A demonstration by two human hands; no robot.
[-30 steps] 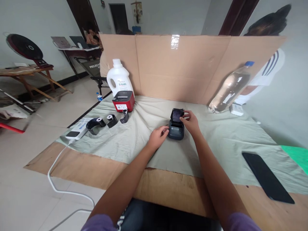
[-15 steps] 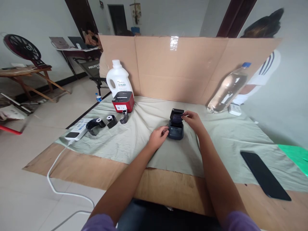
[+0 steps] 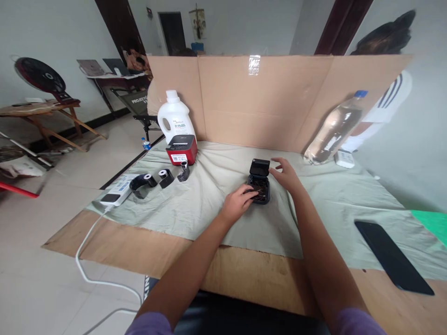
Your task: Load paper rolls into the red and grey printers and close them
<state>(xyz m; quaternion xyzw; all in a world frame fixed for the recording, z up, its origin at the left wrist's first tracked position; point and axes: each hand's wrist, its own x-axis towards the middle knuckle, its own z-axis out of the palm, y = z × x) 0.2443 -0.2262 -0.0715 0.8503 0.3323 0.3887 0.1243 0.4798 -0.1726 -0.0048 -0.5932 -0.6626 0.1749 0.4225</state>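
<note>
A small black printer sits on the grey-green cloth at mid-table, its lid tipped back and open. My left hand grips the printer's near edge, fingertips curled over the front into the open compartment. My right hand hovers just right of the lid with fingers spread, holding nothing.
A red printer and white jug stand at the back left, with three black rolls and a power strip nearby. Right: a clear bottle, a black phone. A cardboard wall backs the table; a person stands behind it.
My right hand let go of the lid and drew back to the right. The lid now lies further back. My left fingers moved from the printer's side onto its open front.
</note>
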